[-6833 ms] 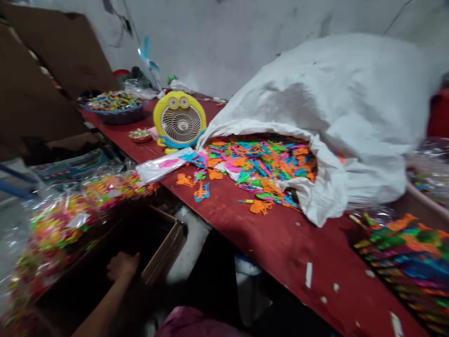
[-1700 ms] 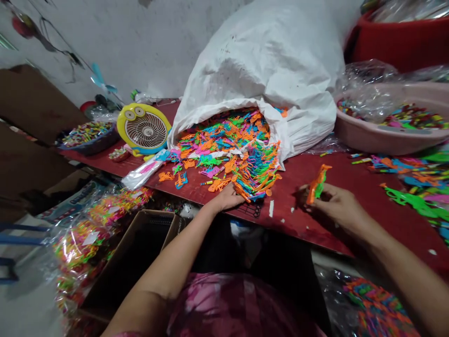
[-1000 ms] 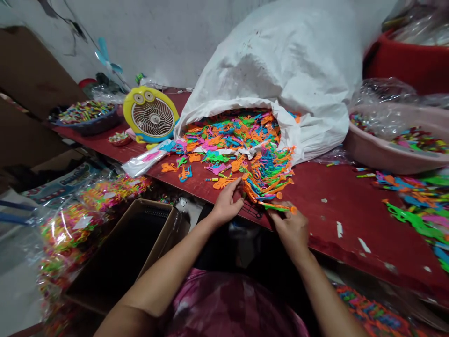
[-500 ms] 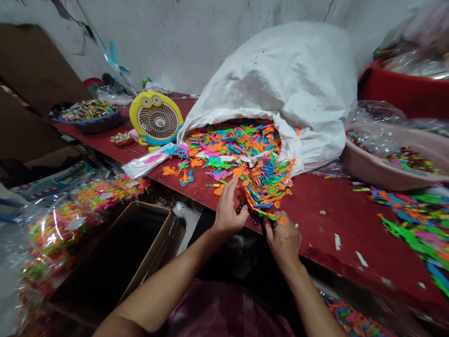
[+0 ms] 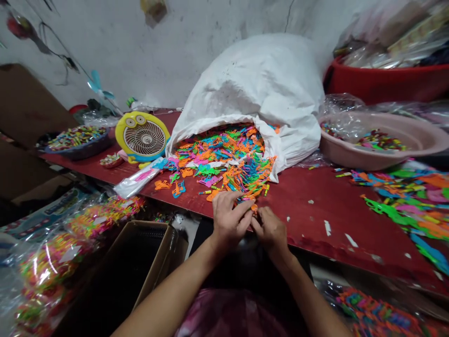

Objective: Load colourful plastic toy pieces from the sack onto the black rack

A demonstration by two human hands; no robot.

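Plastic pieces (image 5: 253, 175) in orange, green, blue and pink lie in a close-packed row on the red bench (image 5: 305, 210), just in front of the open mouth of the white sack (image 5: 259, 79). The row runs from the sack toward the person, its near end reaching the hands. Many pieces in it lie aslant, their long axes rising from lower left to upper right; which way each one points is too fine to tell.

The left hand (image 5: 228, 217) rests over the near end of the row, fingers bent and spread a little. The right hand (image 5: 272, 228) is just beside it, fingers curled inward at the bench edge. Between their fingertips shows a small orange bit (image 5: 254, 207). Whether either hand is closed on it cannot be told, as the fingers hide most of it.

Loose pieces lie flat to the left of the row, pointing various ways. Beyond them are a clear packet (image 5: 138, 179), set slantwise, and an upright yellow fan (image 5: 144, 138). To the right, a pink basin (image 5: 372, 158) stands behind another spread of pieces (image 5: 410, 201), where a long green piece (image 5: 389, 213) slopes down toward the right.
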